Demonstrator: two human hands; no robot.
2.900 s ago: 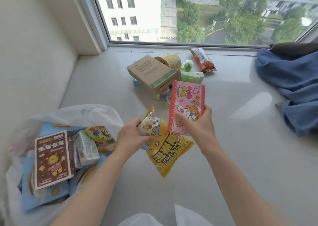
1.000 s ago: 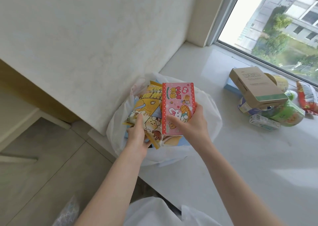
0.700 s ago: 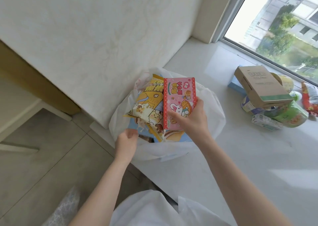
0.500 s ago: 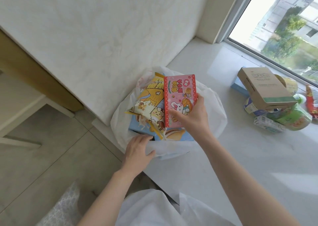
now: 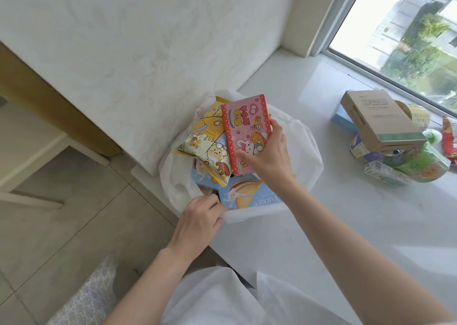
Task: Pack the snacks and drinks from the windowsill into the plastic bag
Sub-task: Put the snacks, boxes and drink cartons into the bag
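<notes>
Head view looks down on a white plastic bag (image 5: 305, 151) standing open at the edge of the pale stone windowsill (image 5: 371, 225), against a white wall (image 5: 148, 40). The right hand (image 5: 268, 156) holds a pink snack box (image 5: 247, 129) over the bag's mouth, thumb on the printed face and fingers curled round the far edge; the box carries a cartoon rabbit, a waffle drawing and Chinese lettering too small to read. The left hand (image 5: 197, 222) pinches the bag's near rim, fingers curled over the plastic. Inside the bag, a yellow snack packet (image 5: 206, 141) with cartoon animals leans beside the pink box, and a blue biscuit box (image 5: 244, 196) lies below them, with partly legible lettering along its edge that I cannot make out.

Well apart to the right on the windowsill, a brown cardboard box (image 5: 380, 121) with a green stripe and small unreadable print rests tilted on a heap: a green packet (image 5: 425, 168), a small drink carton (image 5: 383, 175), a light blue box (image 5: 342, 120) and a red packet (image 5: 448, 139) at the frame edge. Behind them is the window (image 5: 408, 27). Tiled floor (image 5: 49, 213) lies to the left.
</notes>
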